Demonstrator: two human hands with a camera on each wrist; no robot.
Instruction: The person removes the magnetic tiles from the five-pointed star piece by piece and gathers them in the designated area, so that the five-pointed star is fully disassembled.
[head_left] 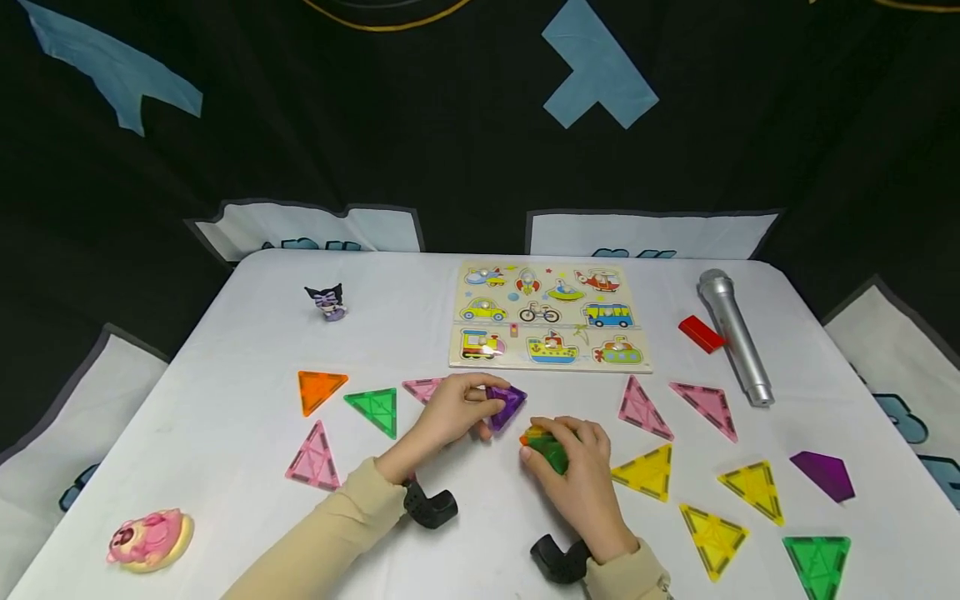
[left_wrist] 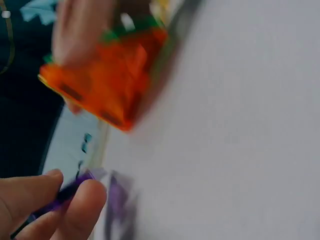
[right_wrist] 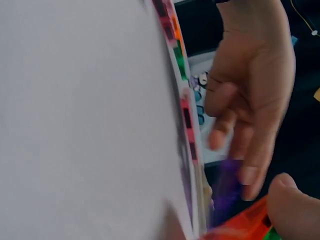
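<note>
Right hand (head_left: 581, 467), just in front of the vehicle puzzle board (head_left: 550, 317), is curling round a small orange-and-green tile assembly (head_left: 546, 447) on the table (head_left: 225, 350). Left hand (head_left: 457, 408) is pinching a purple tile (head_left: 506, 404) beside it. Judging by the many flat triangular tiles lying around, building is barely beginning.

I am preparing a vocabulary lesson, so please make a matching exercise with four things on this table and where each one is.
Things:
1. microphone
2. purple tile
3. vehicle puzzle board
4. pink bear toy

Places:
a. near left corner of the table
b. far middle of the table
c. held in the left hand
d. right side, beside the red block

Pairs: 1-d, 2-c, 3-b, 4-a
</note>
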